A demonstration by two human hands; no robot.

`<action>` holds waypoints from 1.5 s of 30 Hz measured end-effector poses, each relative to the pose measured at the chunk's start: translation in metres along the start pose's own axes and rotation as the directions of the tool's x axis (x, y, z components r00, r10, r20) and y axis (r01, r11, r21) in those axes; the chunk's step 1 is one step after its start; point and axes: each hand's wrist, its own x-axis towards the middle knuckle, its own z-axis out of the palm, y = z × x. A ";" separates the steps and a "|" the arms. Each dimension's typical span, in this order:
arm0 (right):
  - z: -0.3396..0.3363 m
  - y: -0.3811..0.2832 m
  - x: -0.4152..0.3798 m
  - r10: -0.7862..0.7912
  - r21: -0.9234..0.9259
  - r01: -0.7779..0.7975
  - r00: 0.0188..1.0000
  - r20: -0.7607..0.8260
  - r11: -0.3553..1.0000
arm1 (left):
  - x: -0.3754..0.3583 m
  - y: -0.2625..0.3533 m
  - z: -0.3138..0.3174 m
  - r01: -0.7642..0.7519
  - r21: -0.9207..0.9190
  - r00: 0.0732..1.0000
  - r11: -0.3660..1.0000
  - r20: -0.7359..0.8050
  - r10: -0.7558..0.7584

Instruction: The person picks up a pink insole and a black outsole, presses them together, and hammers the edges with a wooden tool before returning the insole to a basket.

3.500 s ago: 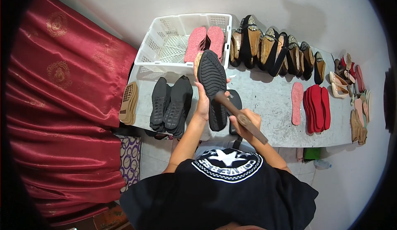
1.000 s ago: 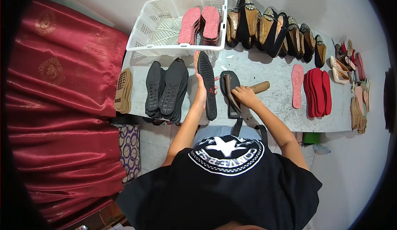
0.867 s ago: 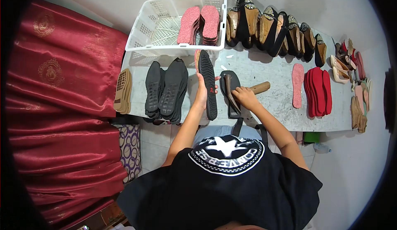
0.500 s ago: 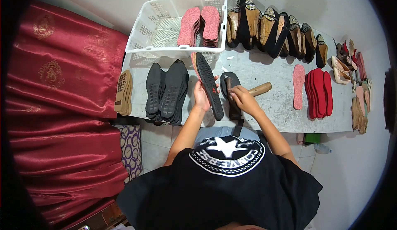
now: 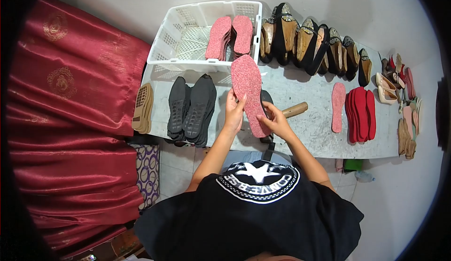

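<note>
A shoe sole [image 5: 247,85] with its speckled pink face up is held out in front of me. My left hand [image 5: 234,111] is closed on its left edge, thumb on top. At the heel end, my right hand [image 5: 277,121] grips the right edge between thumb and fingers. The sole hides most of a dark, sole-shaped piece [image 5: 267,99] lying on the table beneath it. Beside my right hand a wooden handle [image 5: 296,109], belonging to a hammer, rests on the table; its head is hidden now.
A white basket [image 5: 158,49] at the back holds stacked pink soles [image 5: 219,38]. Black soles [image 5: 199,110] and tan soles [image 5: 142,108] are piled to the left. Black shoes [image 5: 286,35] line the back right. A pink insole [image 5: 338,107] and red soles [image 5: 361,115] lie on the right.
The sole has been turned from its black rubber tread to its pink face. My right hand has left the hammer and taken hold of the sole's heel end.
</note>
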 end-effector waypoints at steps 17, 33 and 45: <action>0.040 -0.010 0.106 0.083 0.233 -0.072 0.996 -0.036 0.970 | 0.079 0.080 -0.029 -0.113 0.104 0.984 0.988 0.149 0.097; 0.056 0.022 0.249 -0.057 0.004 0.058 0.983 -0.176 0.998 | 0.275 0.126 -0.072 0.056 0.230 0.988 0.972 0.130 -0.088; 0.046 0.049 0.289 0.012 -0.325 -0.059 0.989 -0.146 0.944 | 0.310 0.105 -0.104 0.151 0.274 0.973 0.950 0.128 -0.191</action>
